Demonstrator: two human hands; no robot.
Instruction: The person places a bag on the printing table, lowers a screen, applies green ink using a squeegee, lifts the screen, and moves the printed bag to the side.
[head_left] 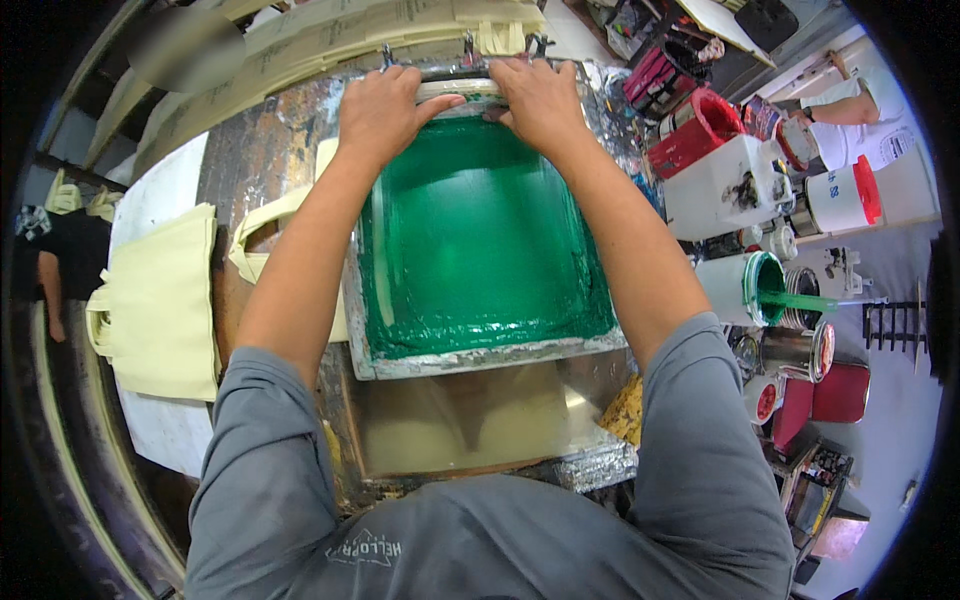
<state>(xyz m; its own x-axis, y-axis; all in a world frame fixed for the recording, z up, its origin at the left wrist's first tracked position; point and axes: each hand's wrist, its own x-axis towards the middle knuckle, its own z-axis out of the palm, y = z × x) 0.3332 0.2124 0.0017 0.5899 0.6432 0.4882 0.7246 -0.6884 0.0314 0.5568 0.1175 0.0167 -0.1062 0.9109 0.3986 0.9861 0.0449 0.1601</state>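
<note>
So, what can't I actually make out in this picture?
All in the head view:
Whatever lies directly under the green-inked screen: the screen covers it.
The ends of the pale bar: the left hand and right hand cover them.
How full the white tub is: its wall hides most of the inside.
The rest of the person at far right: cut off by the dark fisheye rim.

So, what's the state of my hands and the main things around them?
Left hand: gripping pale straight bar.
Right hand: gripping the same bar.
Rectangular pale-framed screen: coated glossy green.
Pale cylindrical bucket: open, green-coated stick inside.
Cream cloth bags: stacked flat.
</note>
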